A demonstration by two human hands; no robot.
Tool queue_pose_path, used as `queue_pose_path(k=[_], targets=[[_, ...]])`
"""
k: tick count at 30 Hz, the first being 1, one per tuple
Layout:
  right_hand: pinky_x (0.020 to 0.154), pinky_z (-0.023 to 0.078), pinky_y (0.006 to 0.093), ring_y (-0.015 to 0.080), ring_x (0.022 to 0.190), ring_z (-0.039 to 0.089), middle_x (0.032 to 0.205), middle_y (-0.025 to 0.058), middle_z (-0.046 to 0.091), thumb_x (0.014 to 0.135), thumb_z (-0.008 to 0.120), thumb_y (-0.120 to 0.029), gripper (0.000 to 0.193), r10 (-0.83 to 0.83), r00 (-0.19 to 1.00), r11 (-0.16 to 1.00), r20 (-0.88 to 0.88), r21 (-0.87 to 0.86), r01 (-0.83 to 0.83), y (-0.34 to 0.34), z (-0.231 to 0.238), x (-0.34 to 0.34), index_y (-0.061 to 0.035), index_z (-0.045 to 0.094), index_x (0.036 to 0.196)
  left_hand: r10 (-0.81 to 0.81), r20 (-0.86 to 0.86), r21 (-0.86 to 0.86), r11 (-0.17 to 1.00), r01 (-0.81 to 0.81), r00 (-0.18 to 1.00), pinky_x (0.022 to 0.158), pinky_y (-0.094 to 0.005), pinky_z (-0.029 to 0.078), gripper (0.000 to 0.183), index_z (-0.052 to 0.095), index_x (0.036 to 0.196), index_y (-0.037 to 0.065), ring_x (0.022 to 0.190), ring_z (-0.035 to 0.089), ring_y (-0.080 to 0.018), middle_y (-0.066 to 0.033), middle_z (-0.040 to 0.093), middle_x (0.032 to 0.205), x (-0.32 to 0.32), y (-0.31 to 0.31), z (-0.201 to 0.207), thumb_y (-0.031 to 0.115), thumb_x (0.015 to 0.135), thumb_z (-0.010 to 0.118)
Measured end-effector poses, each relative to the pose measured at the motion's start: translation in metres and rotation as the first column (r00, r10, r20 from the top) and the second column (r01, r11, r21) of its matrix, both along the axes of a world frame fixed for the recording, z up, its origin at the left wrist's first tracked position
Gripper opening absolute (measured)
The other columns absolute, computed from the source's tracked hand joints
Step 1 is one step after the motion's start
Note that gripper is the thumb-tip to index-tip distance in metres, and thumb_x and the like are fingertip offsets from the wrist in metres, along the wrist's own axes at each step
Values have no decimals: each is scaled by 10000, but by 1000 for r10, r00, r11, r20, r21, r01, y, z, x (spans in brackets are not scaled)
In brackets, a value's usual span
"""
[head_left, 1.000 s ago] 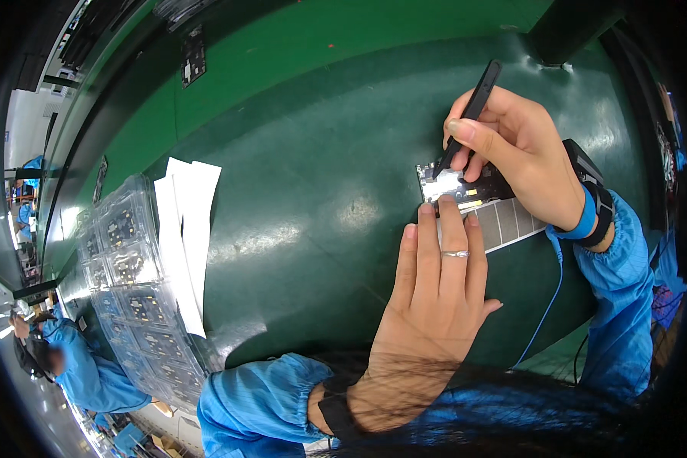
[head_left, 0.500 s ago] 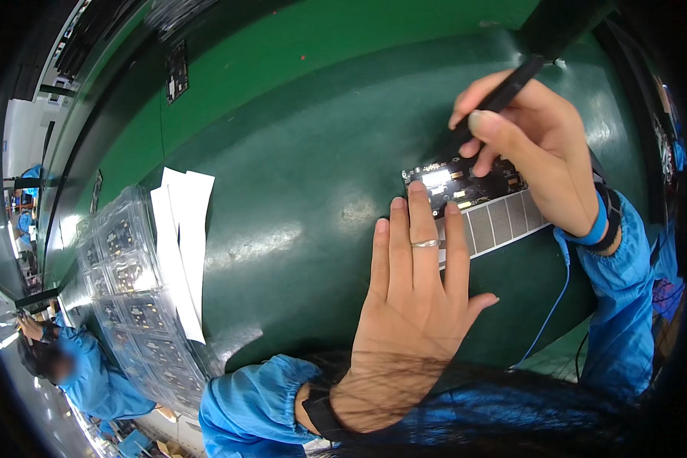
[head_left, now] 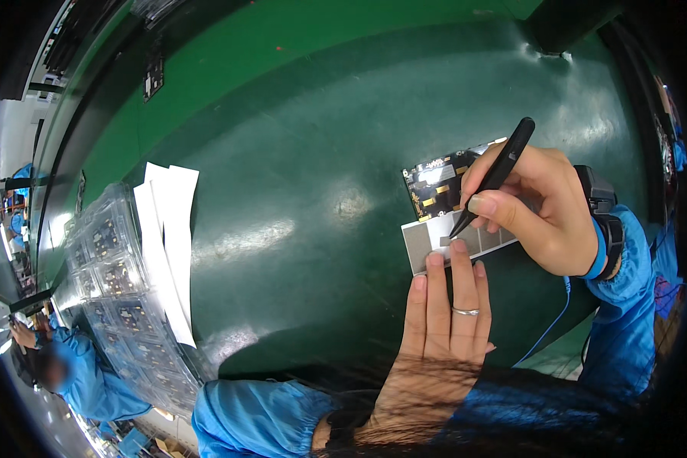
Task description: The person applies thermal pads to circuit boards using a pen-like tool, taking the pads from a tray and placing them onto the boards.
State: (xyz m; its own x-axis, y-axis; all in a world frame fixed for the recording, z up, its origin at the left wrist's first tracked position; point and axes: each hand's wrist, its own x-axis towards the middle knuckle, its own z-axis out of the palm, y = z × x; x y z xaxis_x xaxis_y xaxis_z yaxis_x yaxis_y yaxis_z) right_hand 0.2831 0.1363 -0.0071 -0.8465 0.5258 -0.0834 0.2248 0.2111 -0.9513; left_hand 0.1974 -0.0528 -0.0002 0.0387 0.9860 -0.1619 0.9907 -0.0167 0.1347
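Note:
My right hand (head_left: 546, 206) grips black tweezers (head_left: 506, 158), their fine tip down on a white strip of grey rectangular stickers (head_left: 420, 248). Beside the tip there is a bare white patch on the strip with a small grey piece in it. Stretched flat, the fingers of my left hand (head_left: 443, 336) rest on the strip's near edge, below the tip; a ring is on one finger. Just beyond the strip lies a black circuit board (head_left: 427, 183) with gold pads, its right part hidden behind my right hand.
Two white paper strips (head_left: 168, 244) lie at the left of the green table, beside clear plastic trays (head_left: 118, 290) of circuit boards. Another board (head_left: 153, 78) lies far left. A blue cord (head_left: 546, 332) hangs from my right wrist. A person in blue (head_left: 91, 374) sits at far left.
Both hands have moved from the circuit board down to the sticker strip. The tweezers' tip now touches the strip, and my left fingers have slid off the board toward me.

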Motion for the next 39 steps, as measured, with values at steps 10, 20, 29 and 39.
queue_pose_path(k=[10, 20, 29, 39], targets=[[677, 517, 233, 94, 749, 626, 965, 82, 663, 1004, 598, -121, 150, -97, 994, 969, 57, -221, 107, 3, 4, -1, 14, 626, 1062, 19, 21, 29, 999, -20, 1000, 1182, -510, 350, 726, 538, 1414, 1, 1367, 503, -392, -258, 484, 1487, 1, 6, -1, 538, 926, 540], [672, 510, 220, 73, 742, 619, 901, 49, 647, 1027, 592, -153, 154, 165, 980, 979, 115, -140, -149, 38, 8, -41, -1, 615, 1044, 45, 238, 120, 990, -76, 970, 1164, -531, 359, 882, 515, 1411, -37, 1335, 485, -426, -264, 478, 1433, -20, 23, -9, 616, 834, 652], [663, 505, 220, 77, 730, 620, 893, 45, 645, 1031, 591, -161, 165, 133, 988, 974, 73, -193, -117, 40, 1, -46, 2, 614, 1033, 76, 100, 227, 969, -97, 992, 1187, -531, 323, 897, 516, 1428, -19, 1384, 457, -458, -259, 472, 1459, -15, 21, -18, 657, 846, 607], [693, 505, 223, 75, 743, 605, 886, 38, 637, 1021, 605, -151, 161, 117, 991, 979, 62, -175, -104, 37, -2, -43, 9, 618, 1039, 105, 20, 378, 920, -105, 994, 1188, -528, 328, 884, 510, 1430, -19, 1393, 444, -466, -260, 459, 1469, -4, 18, -48, 663, 872, 582]])
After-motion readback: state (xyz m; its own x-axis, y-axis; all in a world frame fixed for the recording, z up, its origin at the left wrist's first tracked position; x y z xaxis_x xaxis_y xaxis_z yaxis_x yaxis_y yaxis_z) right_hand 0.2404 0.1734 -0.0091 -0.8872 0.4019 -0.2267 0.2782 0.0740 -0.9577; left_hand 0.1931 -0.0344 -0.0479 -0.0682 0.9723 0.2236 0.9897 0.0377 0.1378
